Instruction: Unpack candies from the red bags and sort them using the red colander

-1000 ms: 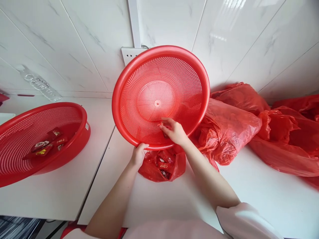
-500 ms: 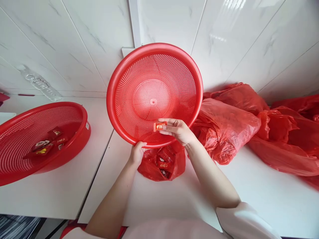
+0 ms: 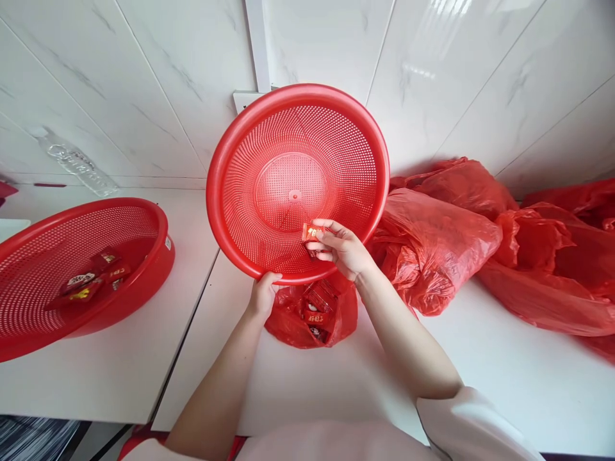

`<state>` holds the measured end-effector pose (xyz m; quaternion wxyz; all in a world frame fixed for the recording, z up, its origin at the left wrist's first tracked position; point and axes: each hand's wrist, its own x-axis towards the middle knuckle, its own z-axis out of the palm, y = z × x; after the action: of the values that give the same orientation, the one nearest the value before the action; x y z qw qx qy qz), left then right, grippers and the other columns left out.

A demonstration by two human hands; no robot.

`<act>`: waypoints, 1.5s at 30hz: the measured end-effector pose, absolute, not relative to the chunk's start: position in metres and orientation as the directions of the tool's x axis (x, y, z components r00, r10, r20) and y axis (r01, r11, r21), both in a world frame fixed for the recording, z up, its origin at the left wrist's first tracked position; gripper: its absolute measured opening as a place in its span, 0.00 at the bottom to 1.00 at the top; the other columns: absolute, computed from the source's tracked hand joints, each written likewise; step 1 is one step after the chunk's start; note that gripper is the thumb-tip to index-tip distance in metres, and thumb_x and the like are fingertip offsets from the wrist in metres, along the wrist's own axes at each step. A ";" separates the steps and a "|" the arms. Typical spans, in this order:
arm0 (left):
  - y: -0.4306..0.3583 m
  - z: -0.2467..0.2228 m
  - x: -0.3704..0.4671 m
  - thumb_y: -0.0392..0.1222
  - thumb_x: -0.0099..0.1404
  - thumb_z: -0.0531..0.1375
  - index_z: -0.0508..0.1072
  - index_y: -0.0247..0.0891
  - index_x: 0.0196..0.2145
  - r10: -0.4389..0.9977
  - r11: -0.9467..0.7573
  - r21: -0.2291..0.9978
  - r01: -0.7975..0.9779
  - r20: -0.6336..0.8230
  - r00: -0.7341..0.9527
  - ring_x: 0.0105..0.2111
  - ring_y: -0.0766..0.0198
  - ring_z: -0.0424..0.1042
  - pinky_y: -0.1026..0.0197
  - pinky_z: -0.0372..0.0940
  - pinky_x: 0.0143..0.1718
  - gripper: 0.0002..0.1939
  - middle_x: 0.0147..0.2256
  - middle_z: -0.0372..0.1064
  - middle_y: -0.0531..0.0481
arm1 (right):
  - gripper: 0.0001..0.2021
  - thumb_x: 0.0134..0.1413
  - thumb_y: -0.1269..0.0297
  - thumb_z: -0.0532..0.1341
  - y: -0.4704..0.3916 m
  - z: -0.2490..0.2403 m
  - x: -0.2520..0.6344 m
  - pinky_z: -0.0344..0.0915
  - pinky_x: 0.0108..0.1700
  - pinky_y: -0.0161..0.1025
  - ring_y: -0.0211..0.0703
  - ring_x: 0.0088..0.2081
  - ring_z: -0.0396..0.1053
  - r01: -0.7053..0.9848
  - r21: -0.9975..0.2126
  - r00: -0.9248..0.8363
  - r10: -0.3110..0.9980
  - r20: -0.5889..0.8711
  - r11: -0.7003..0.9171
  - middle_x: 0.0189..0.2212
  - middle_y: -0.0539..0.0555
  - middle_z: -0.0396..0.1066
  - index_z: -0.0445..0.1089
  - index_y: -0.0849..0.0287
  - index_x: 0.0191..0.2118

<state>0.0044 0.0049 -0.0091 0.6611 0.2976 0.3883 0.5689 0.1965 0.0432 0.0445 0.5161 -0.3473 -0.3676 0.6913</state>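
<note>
A large red mesh basket is tilted toward me in the middle. My left hand grips its lower rim, thumb over the edge. Over the basket's lower inside, my right hand pinches a small red wrapped packet with pale lettering. Another dark red packet shows partly beneath those fingers; whether it is held is unclear. Below the rim, an open red plastic bag on the table holds several red packets.
At the left, a second red basket contains several packets. A clear plastic bottle lies behind it near the tiled wall. Full red bags and an open red bag cover the right side of the white table.
My right hand has moved slightly up with its packet. A second packet now shows beneath the fingers. The basket and my left hand have hardly moved.
</note>
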 end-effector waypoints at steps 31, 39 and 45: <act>0.006 -0.006 0.004 0.35 0.52 0.58 0.75 0.33 0.33 0.975 0.218 0.826 -0.519 -0.201 0.090 0.44 0.48 0.73 0.50 0.67 0.43 0.10 0.37 0.76 0.43 | 0.20 0.55 0.47 0.59 0.029 0.063 0.213 0.60 0.20 0.30 0.32 0.16 0.63 0.359 -0.925 -0.587 0.801 -0.118 0.127 0.15 0.48 0.68 0.71 0.62 0.26; 0.002 -0.002 0.009 0.36 0.52 0.59 0.75 0.35 0.38 0.972 0.232 0.825 -0.515 -0.183 0.144 0.47 0.49 0.72 0.51 0.67 0.44 0.14 0.42 0.75 0.44 | 0.21 0.56 0.52 0.60 0.039 0.040 0.212 0.61 0.53 0.48 0.52 0.51 0.67 0.730 -0.548 -0.403 0.905 0.138 0.409 0.49 0.60 0.71 0.69 0.58 0.51; 0.003 -0.007 0.009 0.35 0.51 0.59 0.76 0.36 0.37 0.979 0.206 0.823 -0.530 -0.168 0.119 0.45 0.50 0.73 0.51 0.66 0.45 0.14 0.40 0.75 0.45 | 0.15 0.56 0.70 0.58 0.041 0.039 0.215 0.65 0.47 0.39 0.44 0.44 0.72 0.633 -0.598 -0.560 0.824 0.086 0.492 0.43 0.56 0.75 0.71 0.58 0.49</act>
<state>0.0087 0.0028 -0.0075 0.6834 0.3044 0.3684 0.5519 0.2151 0.0413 0.0391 0.1841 -0.4317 -0.8439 0.2601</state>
